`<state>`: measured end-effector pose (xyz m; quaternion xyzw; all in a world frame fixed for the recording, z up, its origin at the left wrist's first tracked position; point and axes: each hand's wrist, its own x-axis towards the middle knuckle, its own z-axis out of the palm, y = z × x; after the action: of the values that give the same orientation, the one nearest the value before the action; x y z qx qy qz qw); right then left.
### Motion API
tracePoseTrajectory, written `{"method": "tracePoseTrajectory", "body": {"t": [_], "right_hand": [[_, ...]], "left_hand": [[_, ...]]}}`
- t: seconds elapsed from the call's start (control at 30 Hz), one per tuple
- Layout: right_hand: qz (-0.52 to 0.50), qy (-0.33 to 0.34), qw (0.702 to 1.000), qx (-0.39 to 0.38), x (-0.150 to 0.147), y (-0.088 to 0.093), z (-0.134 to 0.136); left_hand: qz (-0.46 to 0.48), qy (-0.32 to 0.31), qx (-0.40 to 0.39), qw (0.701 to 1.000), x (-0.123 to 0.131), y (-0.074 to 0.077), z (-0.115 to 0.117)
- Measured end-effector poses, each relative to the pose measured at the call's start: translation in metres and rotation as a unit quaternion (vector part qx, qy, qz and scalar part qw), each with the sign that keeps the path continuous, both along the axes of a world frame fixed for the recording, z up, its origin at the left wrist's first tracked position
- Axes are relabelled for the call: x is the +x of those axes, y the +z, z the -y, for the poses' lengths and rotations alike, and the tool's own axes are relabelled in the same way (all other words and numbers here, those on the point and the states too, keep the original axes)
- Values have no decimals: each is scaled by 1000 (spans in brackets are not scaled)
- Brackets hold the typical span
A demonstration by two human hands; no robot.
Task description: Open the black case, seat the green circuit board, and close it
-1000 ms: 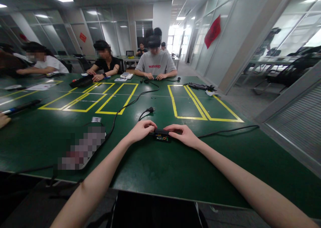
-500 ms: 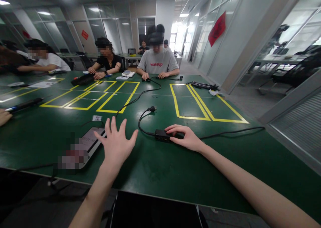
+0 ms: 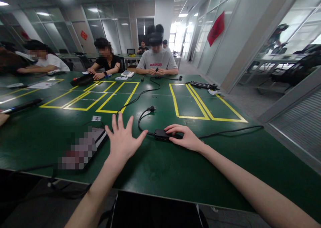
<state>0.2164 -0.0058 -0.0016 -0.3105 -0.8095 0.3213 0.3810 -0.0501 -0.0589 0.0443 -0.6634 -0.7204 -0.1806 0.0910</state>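
A small black power adapter (image 3: 160, 134) lies on the green table (image 3: 155, 164) in front of me. A black cable runs from it to a plug (image 3: 150, 108) further back. My right hand (image 3: 184, 137) rests on the adapter's right end, fingers curled over it. My left hand (image 3: 122, 139) hovers above the table to the left of the adapter, fingers spread, holding nothing. A flat grey device (image 3: 96, 137) lies just left of that hand.
Yellow tape rectangles (image 3: 190, 102) mark the table's far half. Another black cable (image 3: 230, 131) trails off to the right edge. Three people sit across the table, handling small items. A dark chair back (image 3: 152, 209) is below the near edge.
My left hand let go of the adapter, lifted off it and spread open to the left. My right hand stayed on the adapter. The person opposite brought both hands together.
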Motion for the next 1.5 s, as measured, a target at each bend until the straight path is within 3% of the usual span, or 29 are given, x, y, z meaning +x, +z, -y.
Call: {"method": "tracePoseTrajectory", "body": {"t": [0.1, 0.2, 0.27, 0.43, 0.73, 1.07, 1.3, 1.5], "right_hand": [[11, 11, 999, 37, 1, -2, -1], [38, 15, 997, 66, 4, -3, -2], [66, 14, 995, 70, 5, -2, -2], [113, 32, 990, 76, 9, 3, -1], [163, -2, 979, 121, 7, 0, -2], [295, -13, 936, 192, 6, 4, -2], [314, -24, 924, 218, 15, 13, -3], [288, -20, 931, 222, 25, 14, -5]], "left_hand": [[4, -141, -13, 990, 16, -7, -15], [14, -378, -109, 919, 24, -15, -34], [47, -424, -142, 893, 26, -19, -46], [63, -446, -150, 880, 28, -18, -57], [-52, -454, -91, 885, 44, -25, -50], [-22, -456, -102, 884, 45, -29, -63], [-34, -464, -67, 883, 44, -32, -66], [-34, -455, -55, 888, 49, -32, -65]]}}
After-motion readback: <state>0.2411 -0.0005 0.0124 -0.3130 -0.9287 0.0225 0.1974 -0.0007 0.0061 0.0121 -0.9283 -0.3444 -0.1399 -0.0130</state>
